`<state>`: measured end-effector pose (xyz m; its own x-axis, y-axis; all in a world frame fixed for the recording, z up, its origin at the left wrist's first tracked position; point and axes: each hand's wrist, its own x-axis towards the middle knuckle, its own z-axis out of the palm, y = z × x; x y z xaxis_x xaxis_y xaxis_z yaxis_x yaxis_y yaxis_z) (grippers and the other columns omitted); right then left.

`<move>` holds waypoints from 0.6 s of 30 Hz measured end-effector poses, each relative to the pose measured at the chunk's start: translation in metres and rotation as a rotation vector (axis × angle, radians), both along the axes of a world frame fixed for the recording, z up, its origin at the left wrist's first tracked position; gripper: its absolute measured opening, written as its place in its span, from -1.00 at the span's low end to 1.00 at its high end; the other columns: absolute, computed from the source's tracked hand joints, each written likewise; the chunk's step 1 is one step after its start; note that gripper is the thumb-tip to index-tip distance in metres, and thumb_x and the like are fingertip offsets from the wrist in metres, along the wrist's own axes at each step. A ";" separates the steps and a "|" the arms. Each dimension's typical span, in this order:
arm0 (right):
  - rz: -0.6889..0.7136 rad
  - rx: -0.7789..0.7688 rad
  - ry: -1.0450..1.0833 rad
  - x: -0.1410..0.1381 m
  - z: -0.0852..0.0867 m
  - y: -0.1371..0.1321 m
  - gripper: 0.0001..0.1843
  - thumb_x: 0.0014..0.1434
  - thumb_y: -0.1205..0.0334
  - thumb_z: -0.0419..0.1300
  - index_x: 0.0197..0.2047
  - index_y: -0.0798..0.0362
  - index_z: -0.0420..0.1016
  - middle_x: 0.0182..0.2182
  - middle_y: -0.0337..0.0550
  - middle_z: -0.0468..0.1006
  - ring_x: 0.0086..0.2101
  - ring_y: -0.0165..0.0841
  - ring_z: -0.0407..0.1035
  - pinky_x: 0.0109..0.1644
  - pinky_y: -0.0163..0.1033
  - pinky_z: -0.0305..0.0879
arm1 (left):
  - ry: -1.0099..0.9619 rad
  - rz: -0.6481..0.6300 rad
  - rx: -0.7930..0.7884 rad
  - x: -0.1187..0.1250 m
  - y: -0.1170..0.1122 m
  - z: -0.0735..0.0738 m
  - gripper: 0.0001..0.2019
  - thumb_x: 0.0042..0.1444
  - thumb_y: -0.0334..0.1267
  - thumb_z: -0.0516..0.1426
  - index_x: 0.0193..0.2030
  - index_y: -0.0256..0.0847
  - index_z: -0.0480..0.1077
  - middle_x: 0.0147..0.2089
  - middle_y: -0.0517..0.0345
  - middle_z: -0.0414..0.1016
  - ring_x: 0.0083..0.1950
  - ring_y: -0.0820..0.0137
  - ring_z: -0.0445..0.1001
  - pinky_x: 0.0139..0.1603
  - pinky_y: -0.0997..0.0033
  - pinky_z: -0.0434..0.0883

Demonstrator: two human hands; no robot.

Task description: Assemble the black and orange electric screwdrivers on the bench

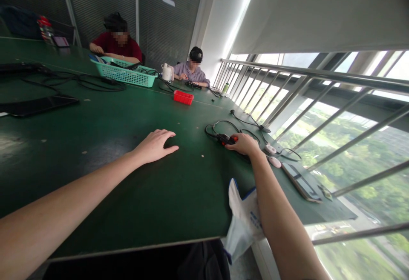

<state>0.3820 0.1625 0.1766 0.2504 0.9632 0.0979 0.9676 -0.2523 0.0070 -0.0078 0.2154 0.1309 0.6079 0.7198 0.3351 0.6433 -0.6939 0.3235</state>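
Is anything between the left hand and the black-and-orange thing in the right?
Nothing that seems to block the left hand: green table lies between it and the black-and-orange thing in the right hand. A black cable curves close beside the thing, on the table.

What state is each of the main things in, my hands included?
Left hand: open, holding nothing.
Right hand: gripping the black-and-orange object.
Black cable: loosely looped on the table.
Teal basket: upright, things inside.
Red tray: upright, contents unclear.
White-and-blue item: hanging over the table's edge.
Blind: partly lowered.
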 end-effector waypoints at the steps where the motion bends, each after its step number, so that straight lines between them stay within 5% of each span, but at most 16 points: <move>1: -0.012 -0.002 0.006 0.005 -0.001 0.001 -0.38 -0.08 -0.33 0.33 -0.03 -0.15 0.60 -0.16 -0.10 0.62 -0.16 -0.12 0.49 -0.21 -0.17 0.30 | -0.005 -0.001 0.001 0.000 0.000 -0.001 -0.38 0.27 0.25 0.01 0.26 -0.17 0.32 0.28 -0.06 0.40 0.26 0.01 0.37 0.23 0.03 0.32; 9: -0.251 0.025 -0.006 0.037 -0.003 -0.007 -0.41 -0.09 -0.33 0.32 -0.24 0.04 0.59 -0.27 0.08 0.59 -0.29 -0.07 0.51 -0.29 -0.08 0.36 | -0.010 -0.011 0.010 -0.001 0.002 -0.005 -0.38 0.27 0.24 0.01 0.28 -0.16 0.28 0.28 -0.06 0.40 0.27 0.04 0.36 0.24 0.06 0.32; 18: -0.278 0.092 -0.009 0.035 0.002 -0.008 -0.28 -0.07 -0.35 0.30 -0.03 0.05 0.52 -0.12 0.09 0.59 -0.13 -0.04 0.50 -0.22 -0.12 0.36 | -0.043 -0.014 -0.011 -0.002 0.003 -0.006 -0.37 0.26 0.23 0.04 0.30 -0.15 0.22 0.27 -0.05 0.41 0.25 0.02 0.38 0.23 0.02 0.34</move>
<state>0.4168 0.1543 0.1783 0.5024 0.8446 0.1853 0.8612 -0.5078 -0.0202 -0.0097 0.2180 0.1251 0.6035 0.7150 0.3531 0.6188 -0.6992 0.3581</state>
